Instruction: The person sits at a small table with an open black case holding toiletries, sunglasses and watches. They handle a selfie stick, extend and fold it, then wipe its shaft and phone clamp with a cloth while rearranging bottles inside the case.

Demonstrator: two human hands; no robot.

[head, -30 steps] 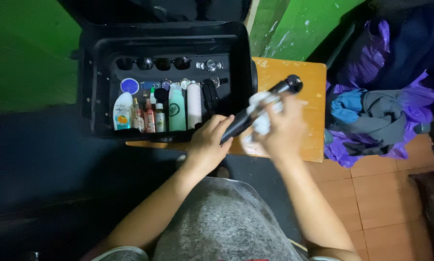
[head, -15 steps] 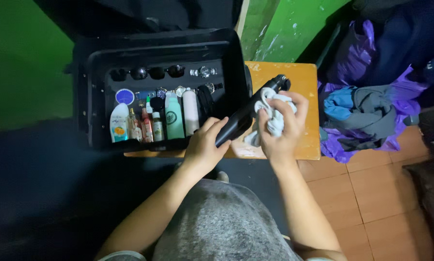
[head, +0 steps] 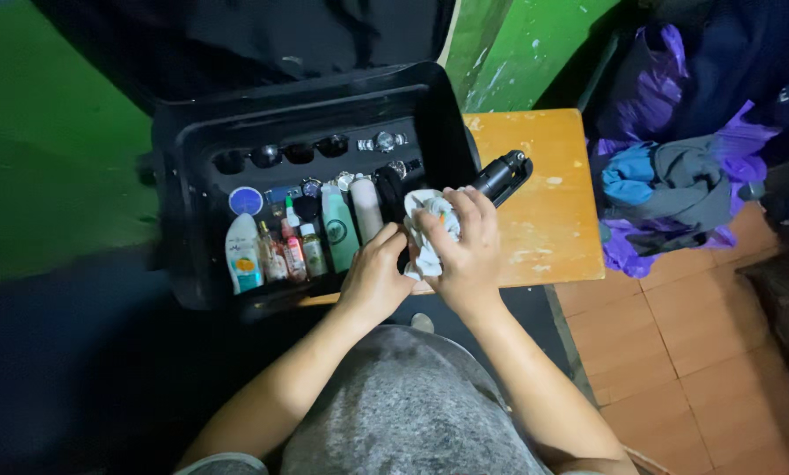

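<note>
My left hand [head: 375, 280] grips the lower end of a long black bottle-like cylinder [head: 503, 174] that points up and to the right over the wooden table [head: 544, 220]. My right hand [head: 465, 251] is closed on a crumpled white cloth [head: 425, 230] pressed around the cylinder's middle, right beside my left hand. Only the cylinder's top end shows past my fingers.
An open black case [head: 183, 220] sits at the left of the table, holding several bottles [head: 337, 224], sunglasses [head: 280, 154] and watches [head: 381, 141]. A pile of purple, blue and grey clothes [head: 676, 185] lies at the right on the tiled floor [head: 694, 352]. Green walls stand behind.
My right hand with the cloth has slid down the cylinder from near its top toward my left hand. The view has shifted slightly.
</note>
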